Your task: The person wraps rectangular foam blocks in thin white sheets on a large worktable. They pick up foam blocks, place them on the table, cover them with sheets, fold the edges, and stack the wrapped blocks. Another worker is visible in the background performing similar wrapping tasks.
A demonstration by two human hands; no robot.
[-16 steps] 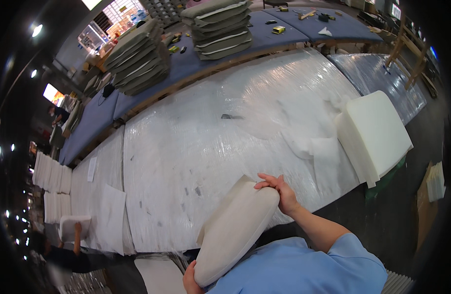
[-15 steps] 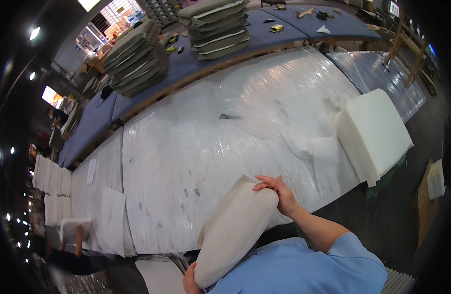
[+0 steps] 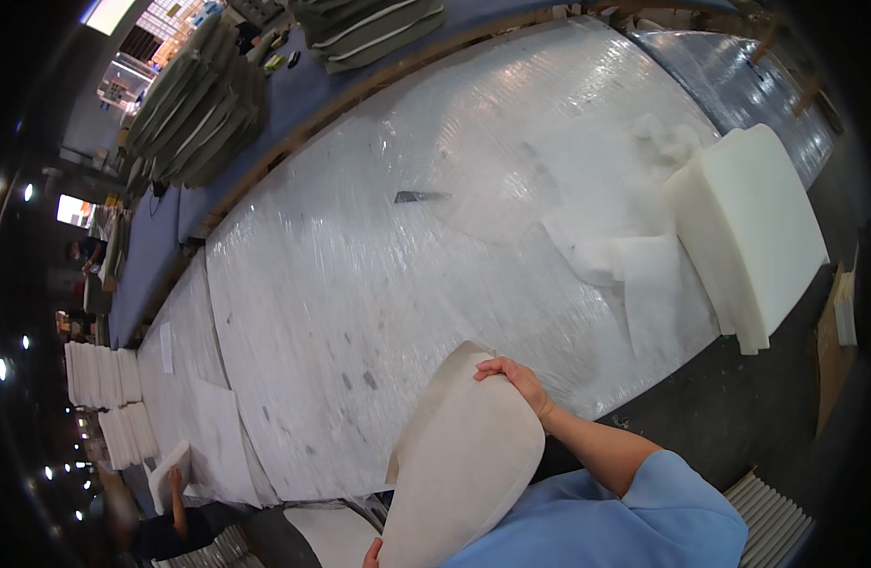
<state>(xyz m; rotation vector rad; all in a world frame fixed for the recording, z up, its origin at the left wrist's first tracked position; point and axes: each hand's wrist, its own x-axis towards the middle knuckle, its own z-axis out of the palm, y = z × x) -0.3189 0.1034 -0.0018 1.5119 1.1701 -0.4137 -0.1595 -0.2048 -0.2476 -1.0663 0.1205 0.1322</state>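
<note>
A bare right forearm point(image 3: 592, 443) slants from the near right toward the far left, its wrist point(image 3: 546, 409) nearly straight. The right grip point(image 3: 519, 383) is set with the back of the hand uppermost, fingers point(image 3: 493, 367) bent, close together and turned leftward. Well apart and nearer, the left grip point(image 3: 372, 554) shows only in part, the rest cut off by the frame.

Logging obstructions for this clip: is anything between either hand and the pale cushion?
Nothing visible is. The right hand lies directly on the pale cushion at its upper edge. The visible bit of the left hand meets its lower-left edge; the rest of that hand can't be seen.
</note>
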